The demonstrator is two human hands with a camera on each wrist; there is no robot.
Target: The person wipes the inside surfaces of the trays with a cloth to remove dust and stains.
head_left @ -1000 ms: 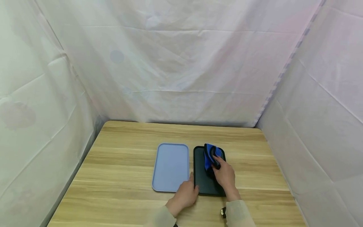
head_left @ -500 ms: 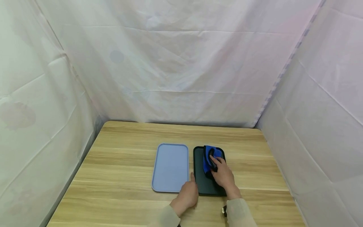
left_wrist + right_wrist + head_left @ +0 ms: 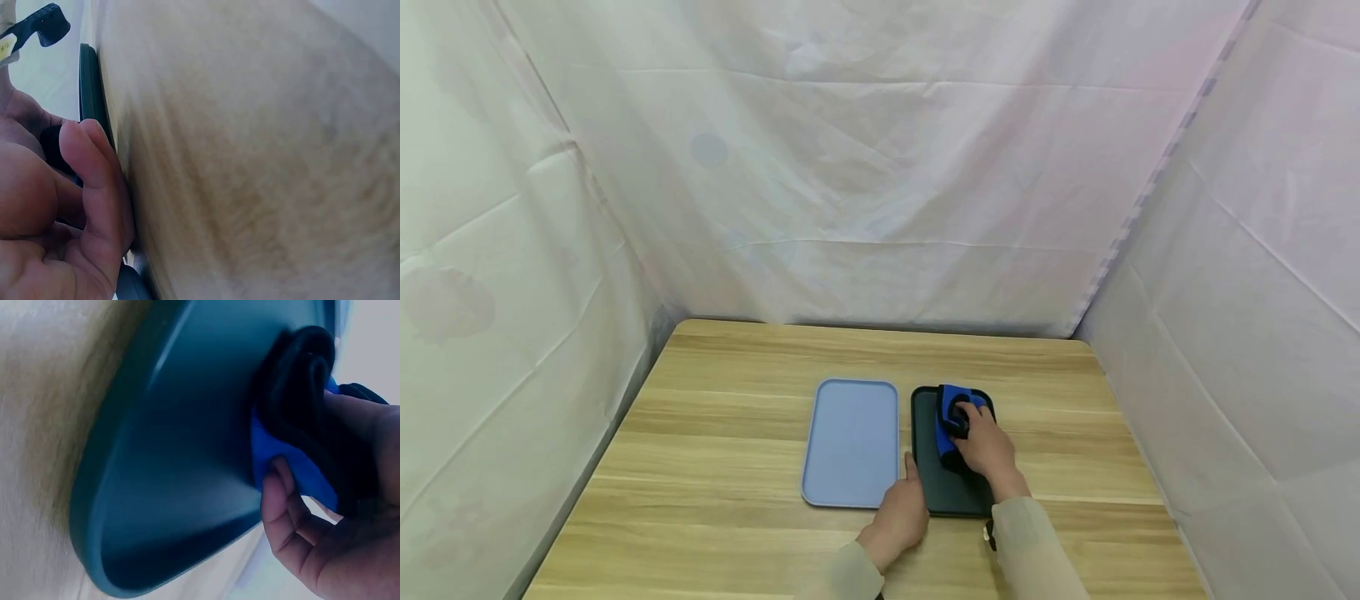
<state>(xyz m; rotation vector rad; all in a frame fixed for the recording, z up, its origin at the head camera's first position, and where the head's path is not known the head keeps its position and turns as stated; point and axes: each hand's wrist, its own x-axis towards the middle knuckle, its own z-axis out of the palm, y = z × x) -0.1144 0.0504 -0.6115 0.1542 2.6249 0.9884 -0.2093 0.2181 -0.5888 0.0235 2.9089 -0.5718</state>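
Observation:
A dark green tray (image 3: 955, 492) lies flat on the table, seen close up in the right wrist view. My right hand (image 3: 987, 442) grips a folded blue cloth (image 3: 946, 437) with black edging and rests it on the tray's upper half. In the right wrist view, the cloth (image 3: 284, 459) bunches between thumb and fingers. My left hand (image 3: 901, 512) holds the tray at its near left corner, index finger stretched along the left edge. Its other fingers (image 3: 100, 194) are curled low at the tabletop in the left wrist view.
A light blue tray (image 3: 852, 442) lies just left of the green one, a narrow gap between them. The wooden table (image 3: 715, 450) extends around both. White curtains (image 3: 880, 167) enclose the back and both sides.
The right hand and cloth have shifted slightly left, and the cloth's black-edged fold has curled over more. The left hand has moved slightly rightward at the tray corner. Both trays have stayed put.

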